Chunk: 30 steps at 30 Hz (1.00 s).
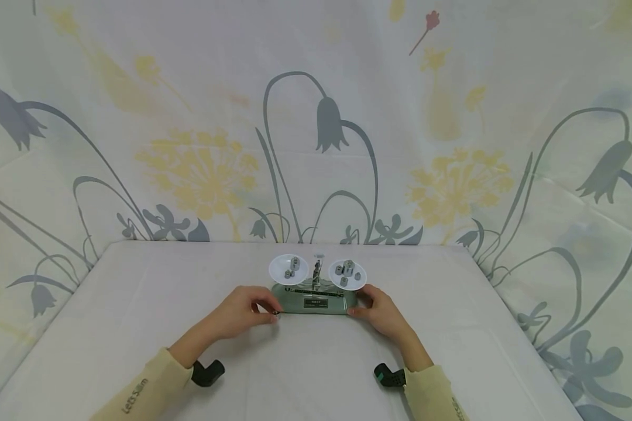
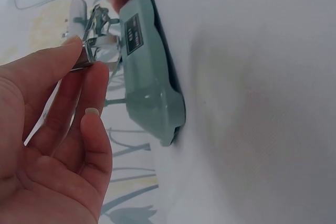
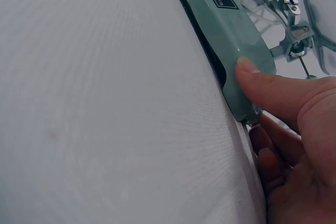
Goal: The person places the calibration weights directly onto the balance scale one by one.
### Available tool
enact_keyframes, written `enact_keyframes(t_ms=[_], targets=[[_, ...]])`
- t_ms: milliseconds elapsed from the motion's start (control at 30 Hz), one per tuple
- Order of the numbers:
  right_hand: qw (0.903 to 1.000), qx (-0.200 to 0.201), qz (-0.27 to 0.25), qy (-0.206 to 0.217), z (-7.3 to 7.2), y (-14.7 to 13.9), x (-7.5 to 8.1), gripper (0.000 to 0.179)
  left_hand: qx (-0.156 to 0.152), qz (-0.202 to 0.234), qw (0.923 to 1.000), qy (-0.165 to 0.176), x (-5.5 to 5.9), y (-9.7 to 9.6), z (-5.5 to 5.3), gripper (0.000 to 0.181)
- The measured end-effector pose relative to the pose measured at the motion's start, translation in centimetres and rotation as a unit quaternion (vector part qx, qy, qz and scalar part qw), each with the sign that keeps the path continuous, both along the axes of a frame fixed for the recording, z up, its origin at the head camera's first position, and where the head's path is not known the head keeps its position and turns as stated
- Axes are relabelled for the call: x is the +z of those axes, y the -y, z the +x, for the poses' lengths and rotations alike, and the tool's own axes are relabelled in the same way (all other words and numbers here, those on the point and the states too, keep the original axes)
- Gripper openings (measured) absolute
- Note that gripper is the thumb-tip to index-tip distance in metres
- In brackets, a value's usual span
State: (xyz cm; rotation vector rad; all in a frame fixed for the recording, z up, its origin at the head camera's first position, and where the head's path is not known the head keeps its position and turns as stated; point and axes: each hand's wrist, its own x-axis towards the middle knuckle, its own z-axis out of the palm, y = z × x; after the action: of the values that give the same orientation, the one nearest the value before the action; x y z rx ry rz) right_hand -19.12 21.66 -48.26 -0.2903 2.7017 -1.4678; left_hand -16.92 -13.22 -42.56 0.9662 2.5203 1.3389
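A green balance scale (image 1: 289, 302) with a dark label plate stands on the table. Its white left pan (image 1: 278, 267) and white right pan (image 1: 353, 286) each bear several small metal weights. Off the base's left front corner, my left hand (image 1: 242, 313) pinches a small shiny metal weight (image 2: 83, 59) between thumb and forefinger, its other fingers loosely bent. My right hand (image 1: 383, 313) holds the right end of the base, the thumb (image 3: 252, 72) on its front and the other fingers curled behind the end, partly hidden.
A white cloth (image 1: 305, 368) covers the table under the scale. Behind it rises a flower-printed curtain (image 1: 316, 187). Black devices sit at the left wrist (image 1: 208, 373) and the right wrist (image 1: 388, 376), below the pale sleeves.
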Motion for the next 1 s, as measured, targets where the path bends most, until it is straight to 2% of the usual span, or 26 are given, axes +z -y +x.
enact_keyframes(t_ms=[467,667,1000], targets=[[1.0,0.001,-0.002,-0.007,0.0,0.0,-0.1,0.055,0.037,-0.006,0.9993,-0.009,2.4,1.0,-0.6,0.014],[1.0,0.001,-0.002,-0.007,0.0,0.0,0.0,0.055,0.037,-0.002,0.9992,-0.013,3.4,1.0,-1.0,0.014],[1.0,0.0,0.003,-0.007,-0.1,0.0,-0.1,0.054,0.032,-0.005,0.9988,-0.038,4.9,0.6,-1.8,0.014]])
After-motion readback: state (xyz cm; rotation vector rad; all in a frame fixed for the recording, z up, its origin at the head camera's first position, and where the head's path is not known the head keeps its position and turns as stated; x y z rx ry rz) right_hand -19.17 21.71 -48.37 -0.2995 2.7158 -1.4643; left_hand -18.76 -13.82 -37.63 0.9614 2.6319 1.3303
